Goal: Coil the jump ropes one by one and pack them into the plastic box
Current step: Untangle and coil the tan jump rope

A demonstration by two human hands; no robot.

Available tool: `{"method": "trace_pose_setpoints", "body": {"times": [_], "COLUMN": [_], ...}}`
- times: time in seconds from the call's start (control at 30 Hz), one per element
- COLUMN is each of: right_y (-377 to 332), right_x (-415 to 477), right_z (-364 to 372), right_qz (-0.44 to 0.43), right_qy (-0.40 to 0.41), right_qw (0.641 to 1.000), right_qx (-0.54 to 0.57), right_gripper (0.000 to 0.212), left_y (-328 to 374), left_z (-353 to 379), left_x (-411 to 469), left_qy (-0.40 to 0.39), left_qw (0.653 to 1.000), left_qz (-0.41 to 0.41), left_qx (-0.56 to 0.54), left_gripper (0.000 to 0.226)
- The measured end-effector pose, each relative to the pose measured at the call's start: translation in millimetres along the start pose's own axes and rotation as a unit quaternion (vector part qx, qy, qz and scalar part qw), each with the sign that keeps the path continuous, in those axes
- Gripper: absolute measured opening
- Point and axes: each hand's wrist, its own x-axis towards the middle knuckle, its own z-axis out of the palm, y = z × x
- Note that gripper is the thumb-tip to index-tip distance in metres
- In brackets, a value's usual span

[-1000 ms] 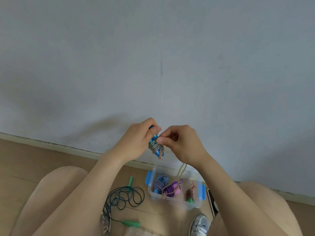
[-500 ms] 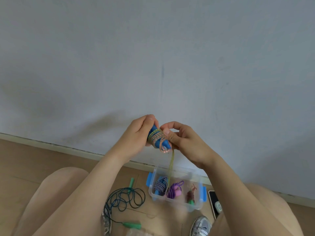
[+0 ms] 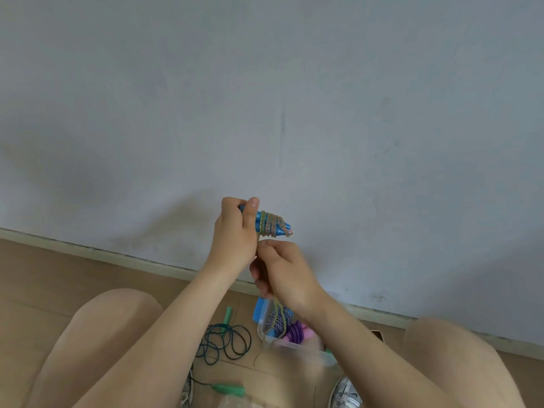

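My left hand [image 3: 235,237] grips the blue handles [image 3: 259,223] of a jump rope, held up in front of the wall. Several turns of its multicoloured cord [image 3: 272,226] are wound round the handles' tips. My right hand [image 3: 279,267] sits just below and pinches the loose cord, which hangs down in a loop [image 3: 278,316] towards the floor. Below it on the floor stands the clear plastic box [image 3: 297,347] with blue clips, holding a blue-and-white coiled rope [image 3: 278,319] and a purple one [image 3: 294,332]; my right forearm hides part of the box.
A dark green jump rope [image 3: 226,343] with green handles [image 3: 229,388] lies loose on the wooden floor left of the box. My knees and grey shoes [image 3: 344,394] frame the floor space. A dark phone [image 3: 378,334] peeks out right of my arm. The grey wall stands close ahead.
My right hand has dropped from beside the handles to below them, drawing the cord down. My left hand has turned the handles to point right, with more turns showing.
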Motion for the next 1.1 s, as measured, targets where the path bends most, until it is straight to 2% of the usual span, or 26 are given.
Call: {"method": "trace_pose_setpoints", "body": {"times": [0.07, 0.17, 0.3, 0.4, 0.53, 0.67, 0.73, 0.8, 0.9, 0.97, 1.03, 1.1], "right_y": [-4.7, -13.7, -18.5, -22.1, -28.7, -26.7, -24.6, -22.0, -14.7, -9.3, -4.2, 0.3], "right_x": [-1.6, -2.3, -0.4, 3.7, 6.8, 8.1, 10.4, 12.1, 13.3, 15.4, 19.5, 22.4], "right_z": [-2.7, -16.5, -31.6, -41.9, -57.7, -63.6, -69.4, -75.5, -78.8, -76.7, -73.0, -68.1], "right_qz": [0.018, 0.043, 0.097, 0.159, 0.173, 0.180, 0.188, 0.180, 0.099, 0.018, -0.027, -0.052], "right_qy": [-0.010, 0.018, 0.026, 0.030, 0.042, 0.038, 0.043, 0.048, 0.115, 0.178, 0.182, 0.148], "right_qw": [1.000, 0.997, 0.987, 0.951, 0.901, 0.884, 0.899, 0.935, 0.986, 0.980, 0.977, 0.985], "right_qx": [0.024, 0.070, 0.124, 0.263, 0.396, 0.429, 0.394, 0.301, 0.068, -0.085, -0.109, -0.068], "right_gripper": [0.037, 0.042, 0.045, 0.041, 0.031, 0.025, 0.025, 0.026, 0.033, 0.040, 0.046, 0.044], "left_y": [-0.8, -1.7, -8.0, -11.9, -7.0, 1.6, 3.3, 3.5, 4.6, 5.7, 6.6, 8.7], "left_z": [-1.6, -5.4, -7.7, -6.2, -2.1, -3.7, -6.3, -7.8, -8.5, -9.2, -10.1, -10.3], "left_x": [0.4, -0.4, -4.2, -5.4, -8.0, -13.8, -13.4, -12.5, -12.6, -11.5, -10.6, -10.0], "left_qy": [-0.029, -0.105, -0.199, -0.235, -0.239, -0.230, -0.238, -0.243, -0.246, -0.248, -0.255, -0.260], "left_qw": [0.999, 0.989, 0.940, 0.910, 0.921, 0.938, 0.943, 0.946, 0.955, 0.962, 0.964, 0.960], "left_qz": [0.021, 0.071, 0.191, 0.233, 0.230, 0.214, 0.191, 0.175, 0.142, 0.111, 0.068, 0.014], "left_qx": [0.032, 0.082, 0.201, 0.250, 0.204, 0.144, 0.130, 0.125, 0.082, 0.038, -0.028, -0.106], "left_gripper": [0.023, 0.013, 0.007, 0.012, 0.024, 0.029, 0.018, 0.012, 0.014, 0.016, 0.017, 0.017]}}
